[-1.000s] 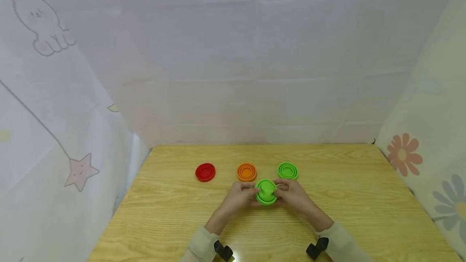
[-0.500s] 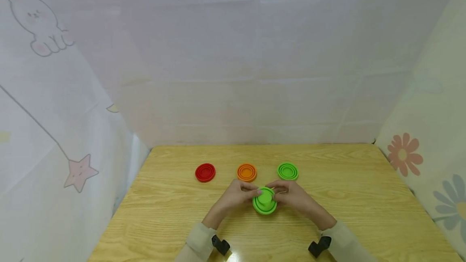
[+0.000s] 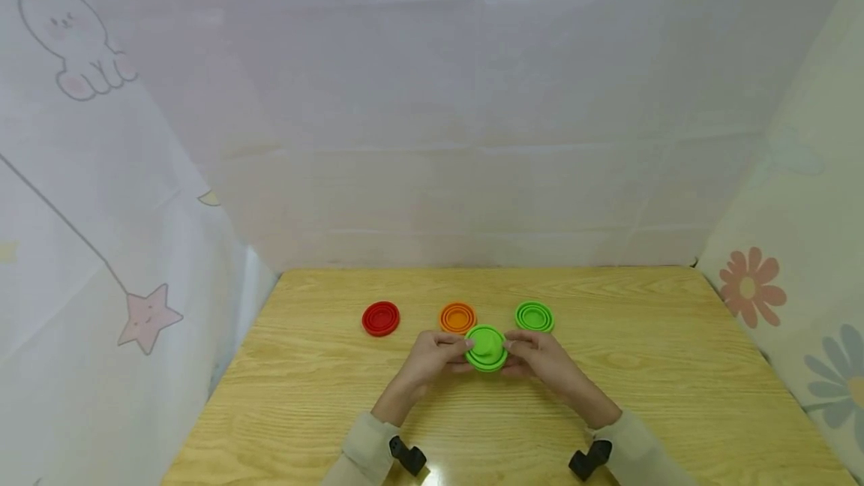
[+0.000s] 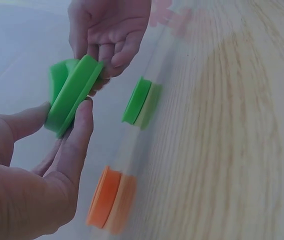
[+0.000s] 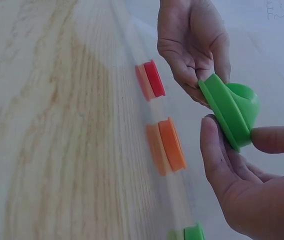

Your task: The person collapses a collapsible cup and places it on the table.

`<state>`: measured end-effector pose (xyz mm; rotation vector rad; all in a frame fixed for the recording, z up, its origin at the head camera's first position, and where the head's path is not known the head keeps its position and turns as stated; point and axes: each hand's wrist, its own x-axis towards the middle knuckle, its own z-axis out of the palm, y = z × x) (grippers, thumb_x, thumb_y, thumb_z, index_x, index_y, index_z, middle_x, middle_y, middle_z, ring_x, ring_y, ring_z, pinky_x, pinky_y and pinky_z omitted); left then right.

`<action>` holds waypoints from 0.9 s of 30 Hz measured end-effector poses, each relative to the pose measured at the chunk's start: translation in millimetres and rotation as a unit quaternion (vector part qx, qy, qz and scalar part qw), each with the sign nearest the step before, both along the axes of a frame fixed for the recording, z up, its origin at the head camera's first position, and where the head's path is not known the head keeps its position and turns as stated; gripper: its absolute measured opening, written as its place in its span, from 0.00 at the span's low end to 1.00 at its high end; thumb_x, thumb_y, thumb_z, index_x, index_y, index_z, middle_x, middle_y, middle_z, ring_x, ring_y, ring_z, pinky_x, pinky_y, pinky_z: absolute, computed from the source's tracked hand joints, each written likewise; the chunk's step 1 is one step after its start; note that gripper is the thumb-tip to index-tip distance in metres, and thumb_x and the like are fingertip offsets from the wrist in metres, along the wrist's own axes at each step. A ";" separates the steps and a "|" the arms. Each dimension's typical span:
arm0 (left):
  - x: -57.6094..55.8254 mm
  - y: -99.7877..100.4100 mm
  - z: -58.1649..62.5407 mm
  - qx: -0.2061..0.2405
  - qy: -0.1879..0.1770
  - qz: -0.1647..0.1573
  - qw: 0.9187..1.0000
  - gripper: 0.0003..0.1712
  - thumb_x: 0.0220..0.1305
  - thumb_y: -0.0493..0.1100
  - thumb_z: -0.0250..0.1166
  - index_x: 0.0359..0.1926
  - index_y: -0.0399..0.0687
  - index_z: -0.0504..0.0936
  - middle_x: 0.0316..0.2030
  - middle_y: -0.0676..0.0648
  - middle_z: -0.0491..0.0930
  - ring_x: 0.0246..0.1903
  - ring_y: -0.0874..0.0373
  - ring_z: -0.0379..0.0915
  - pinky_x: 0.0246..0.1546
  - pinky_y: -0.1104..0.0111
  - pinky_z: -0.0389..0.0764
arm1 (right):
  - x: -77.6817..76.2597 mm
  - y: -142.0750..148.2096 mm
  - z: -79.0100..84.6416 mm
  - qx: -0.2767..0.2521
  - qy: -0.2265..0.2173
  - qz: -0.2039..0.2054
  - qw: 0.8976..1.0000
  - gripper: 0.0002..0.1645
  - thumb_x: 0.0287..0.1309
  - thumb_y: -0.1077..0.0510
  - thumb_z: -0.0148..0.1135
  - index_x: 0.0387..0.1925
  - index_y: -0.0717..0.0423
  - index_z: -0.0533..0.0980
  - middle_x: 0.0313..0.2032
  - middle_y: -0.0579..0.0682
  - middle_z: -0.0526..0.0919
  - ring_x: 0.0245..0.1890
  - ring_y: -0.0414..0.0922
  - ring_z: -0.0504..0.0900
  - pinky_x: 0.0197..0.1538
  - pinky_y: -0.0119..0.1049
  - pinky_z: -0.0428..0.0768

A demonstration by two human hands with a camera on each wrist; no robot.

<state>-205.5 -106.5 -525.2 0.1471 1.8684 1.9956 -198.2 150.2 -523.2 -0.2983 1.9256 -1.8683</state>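
A green collapsible silicone cup (image 3: 486, 349) is held off the table between both hands, its base side turned up toward the head camera. The middle of the cup (image 5: 244, 100) bulges lopsidedly out of its folded rings, as the right wrist view shows. My left hand (image 3: 432, 357) pinches the left edge, thumb on the base side and fingers beneath the rim. On the opposite edge my right hand (image 3: 543, 357) pinches in the same way. From the left wrist view, the thick outer ring of the cup (image 4: 77, 97) is seen tilted, edge-on.
Behind the hands, a red collapsed cup (image 3: 381, 319), an orange one (image 3: 457, 317) and a second green one (image 3: 534, 316) lie flat in a row on the wooden table (image 3: 304, 396). Printed cloth walls (image 3: 472, 133) enclose the table's back and sides.
The held cup first came closer to the body, then went back toward the row and slightly left. Its raised middle is now lower and more dented. Both hands keep their pinch.
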 end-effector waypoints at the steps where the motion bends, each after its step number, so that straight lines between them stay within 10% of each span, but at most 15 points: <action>1: 0.2 0.1 -0.4 0.002 -0.002 0.000 1.000 0.18 0.74 0.42 0.68 0.53 0.29 0.86 0.44 0.44 0.90 0.43 0.53 0.89 0.54 0.54 0.90 | -0.1 -0.3 -0.4 0.000 0.000 -0.005 1.000 0.33 0.80 0.52 0.55 0.73 0.72 0.64 0.57 0.63 0.85 0.49 0.47 0.90 0.57 0.48 0.90; 27: -3.3 -1.3 1.1 -0.071 0.023 -0.043 0.996 0.19 0.74 0.45 0.68 0.54 0.34 0.88 0.49 0.41 0.90 0.39 0.64 0.85 0.44 0.71 0.88 | -0.6 2.6 0.6 0.013 -0.014 0.054 0.998 0.29 0.79 0.53 0.56 0.70 0.70 0.71 0.53 0.54 0.87 0.45 0.45 0.88 0.53 0.42 0.90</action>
